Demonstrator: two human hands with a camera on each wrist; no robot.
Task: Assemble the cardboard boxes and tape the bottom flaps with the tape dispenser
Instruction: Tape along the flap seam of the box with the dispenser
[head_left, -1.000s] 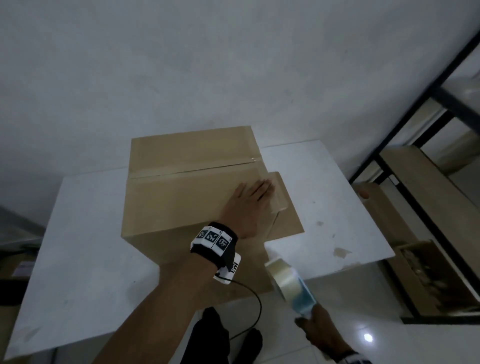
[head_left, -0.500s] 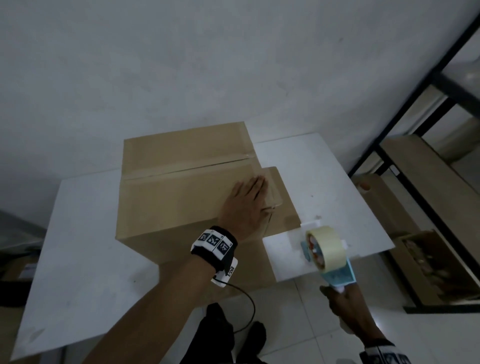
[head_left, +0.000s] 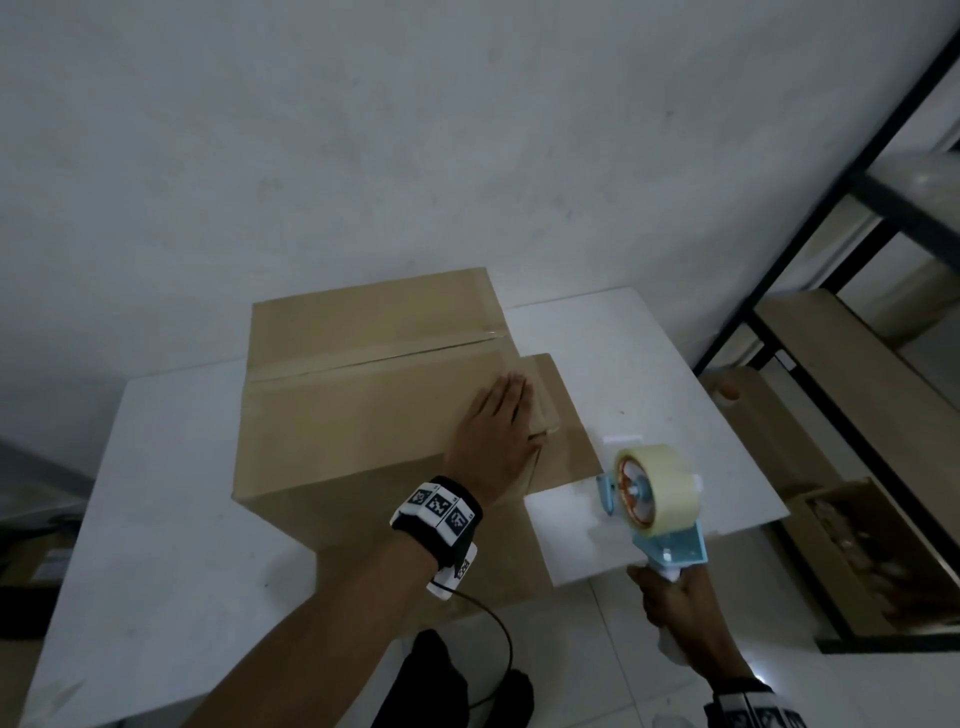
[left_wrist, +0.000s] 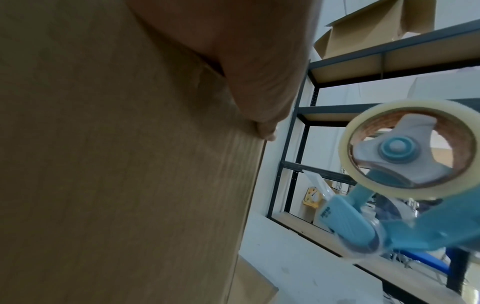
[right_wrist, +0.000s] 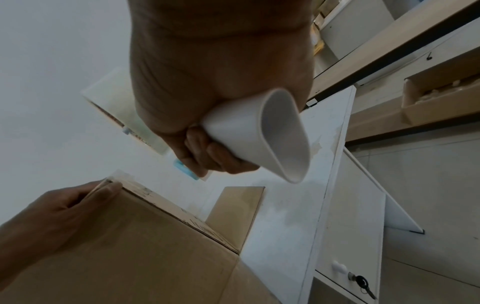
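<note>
A brown cardboard box (head_left: 353, 415) stands on the white table (head_left: 156, 519), with a strip of tape along the seam of its closed upper flaps. My left hand (head_left: 493, 431) lies flat on the box top near its right edge, fingers straight; the right wrist view shows this left hand (right_wrist: 64, 209) at the box (right_wrist: 155, 257) corner. One loose flap (head_left: 566, 431) sticks out to the right on the table. My right hand (head_left: 675, 608) grips the white handle (right_wrist: 259, 135) of the blue tape dispenser (head_left: 654, 493), held just right of the box. The dispenser (left_wrist: 410, 154) appears close beside the box (left_wrist: 116, 164).
A black metal shelf rack (head_left: 831, 249) with wooden boards stands to the right. An open cardboard box (head_left: 862, 551) sits on the floor under it. A grey wall rises behind the table. A small lock with a key (right_wrist: 361, 281) hangs on the table's cabinet front.
My right hand lifted the tape dispenser from below the table's front edge up beside the box's right side. The left hand stayed pressed on the box top.
</note>
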